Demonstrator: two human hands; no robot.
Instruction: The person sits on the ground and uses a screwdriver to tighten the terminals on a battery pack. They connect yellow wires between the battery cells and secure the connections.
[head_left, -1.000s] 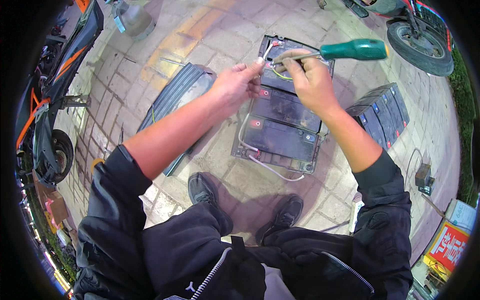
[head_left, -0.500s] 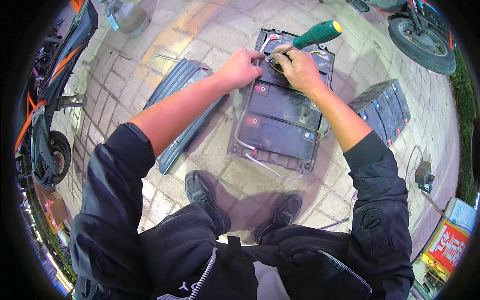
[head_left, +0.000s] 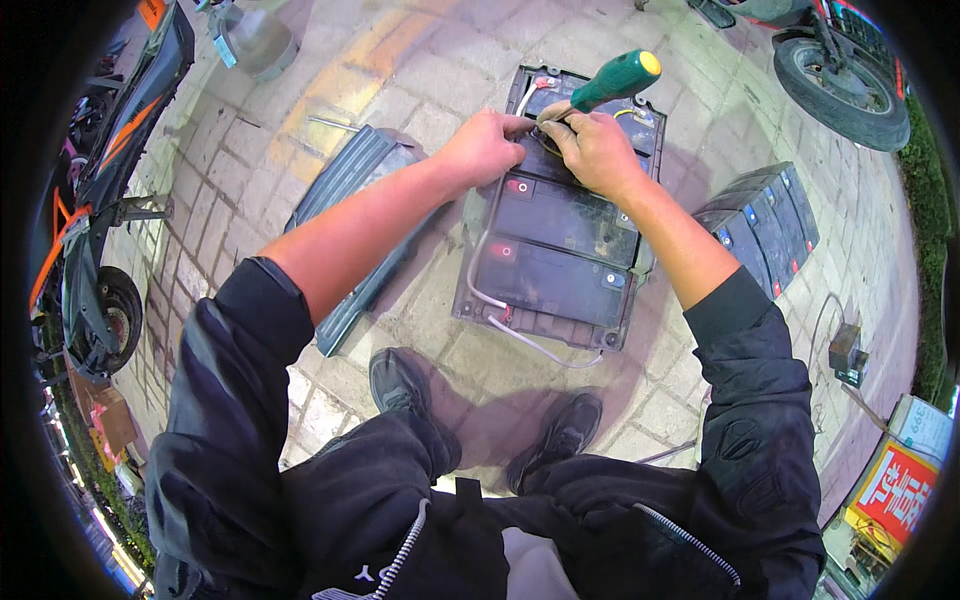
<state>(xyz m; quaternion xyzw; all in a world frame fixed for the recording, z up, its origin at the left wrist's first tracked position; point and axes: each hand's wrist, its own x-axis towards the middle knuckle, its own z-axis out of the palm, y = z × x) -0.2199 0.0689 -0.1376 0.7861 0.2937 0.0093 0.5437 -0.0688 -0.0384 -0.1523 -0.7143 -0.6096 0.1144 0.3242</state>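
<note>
Jutting beyond right grip (head_left: 597, 150); green-handled screwdriver (head_left: 615, 82); left grip (head_left: 485, 148) close by

Smooth plastic, rough paving (head_left: 430, 312).
Looks like glossy plastic on the screwdriver handle (head_left: 614, 82) at one o'clock, ribbed plastic on the panel (head_left: 345, 178) at ten, matt cloth on the sleeve (head_left: 230, 390) at eight.

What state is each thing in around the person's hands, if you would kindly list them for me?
Black case: open, the batteries inside exposed.
Green screwdriver: slanted, tip hidden.
Right hand: closed on the screwdriver.
Left hand: fingers bent at the case's far left part, grip unclear.
Ribbed grey panel: off the case, lying on the paving.
Separate batteries: side by side, outside the case.
</note>
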